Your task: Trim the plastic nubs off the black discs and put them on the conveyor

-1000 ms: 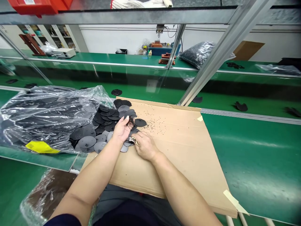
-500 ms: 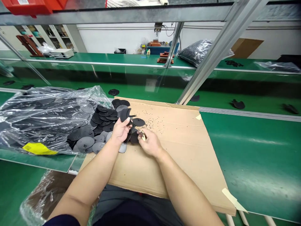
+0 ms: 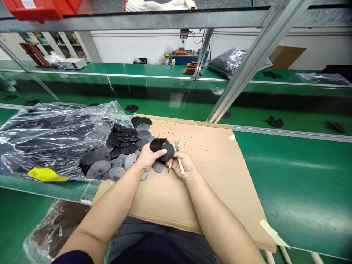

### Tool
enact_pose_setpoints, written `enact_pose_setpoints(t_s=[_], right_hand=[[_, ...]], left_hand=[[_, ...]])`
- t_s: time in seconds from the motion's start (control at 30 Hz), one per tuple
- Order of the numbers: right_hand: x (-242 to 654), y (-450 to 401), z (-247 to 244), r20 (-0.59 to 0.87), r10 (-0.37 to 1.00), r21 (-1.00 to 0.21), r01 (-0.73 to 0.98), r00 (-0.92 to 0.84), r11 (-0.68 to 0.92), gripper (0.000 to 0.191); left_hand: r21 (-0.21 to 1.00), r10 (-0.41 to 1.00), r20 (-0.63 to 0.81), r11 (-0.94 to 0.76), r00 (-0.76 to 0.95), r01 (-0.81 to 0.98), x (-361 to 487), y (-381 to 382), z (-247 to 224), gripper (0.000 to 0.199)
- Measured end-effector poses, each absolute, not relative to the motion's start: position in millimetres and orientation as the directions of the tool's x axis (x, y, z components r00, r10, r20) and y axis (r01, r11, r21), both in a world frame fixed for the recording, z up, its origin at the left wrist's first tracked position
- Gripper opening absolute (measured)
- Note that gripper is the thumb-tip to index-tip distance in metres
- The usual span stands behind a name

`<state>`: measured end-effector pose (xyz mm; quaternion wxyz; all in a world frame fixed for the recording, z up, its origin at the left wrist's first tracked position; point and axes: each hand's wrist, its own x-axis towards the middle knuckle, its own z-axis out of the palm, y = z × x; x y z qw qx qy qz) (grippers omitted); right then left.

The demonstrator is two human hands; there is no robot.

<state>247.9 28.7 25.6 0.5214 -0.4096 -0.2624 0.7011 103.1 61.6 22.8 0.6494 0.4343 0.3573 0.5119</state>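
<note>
Black rubber-like discs (image 3: 166, 151) are held in my left hand (image 3: 148, 158), its thumb lying across the top one. My right hand (image 3: 186, 167) grips cutting pliers (image 3: 180, 165) with pale yellow handles, their metal tip pointing away from me beside the held discs. Under both hands lies a cardboard sheet (image 3: 220, 176). To the left, a pile of black discs (image 3: 121, 141) spills out of a clear plastic bag (image 3: 55, 135). Small black bits (image 3: 185, 140) are scattered on the cardboard beyond my hands. One loose disc (image 3: 158, 167) lies just below the held ones.
A metal post (image 3: 258, 58) slants up from the cardboard's far edge. Behind it runs a green belt (image 3: 170, 102) carrying scattered black pieces. A metal rail (image 3: 137, 20) crosses above, with a red bin (image 3: 41, 9) at upper left. A lined box (image 3: 63, 223) stands below left.
My left hand has moved right and nearer with the black discs, which now face up. My right hand has shifted slightly right and turned, showing more of the pliers.
</note>
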Motion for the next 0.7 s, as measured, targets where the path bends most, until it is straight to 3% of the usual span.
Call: enact_pose_setpoints(t_s=[0.1, 0.17, 0.27, 0.4, 0.7], right_hand=[[243.5, 27.6, 25.9, -0.225, 0.974, -0.869, -0.458, 0.031, -0.186, 0.026], [241.1, 25.7, 26.5, -0.112, 0.986, -0.941, -0.331, 0.122, -0.066, 0.032], [240.3, 22.4, 26.9, 0.061, 0.974, -0.996, -0.044, 0.216, 0.072, 0.028], [243.0, 20.4, 27.5, 0.187, 0.951, -0.963, 0.237, 0.246, 0.128, 0.022], [243.1, 20.3, 27.4, 0.227, 0.941, -0.947, 0.281, 0.251, 0.153, 0.022]], left_hand=[[0.908, 0.978, -0.083, 0.154, 0.192, -0.39, 103.8, 62.7, 23.2, 0.046], [0.89, 0.969, -0.129, 0.207, 0.212, -0.405, 103.5, 63.0, 24.3, 0.049], [0.892, 0.956, -0.158, 0.245, 0.246, -0.379, 102.7, 62.2, 24.7, 0.048], [0.905, 0.951, -0.127, 0.227, 0.283, -0.359, 102.4, 60.5, 23.4, 0.049], [0.905, 0.951, -0.174, 0.257, 0.257, -0.338, 103.7, 59.4, 25.3, 0.05]])
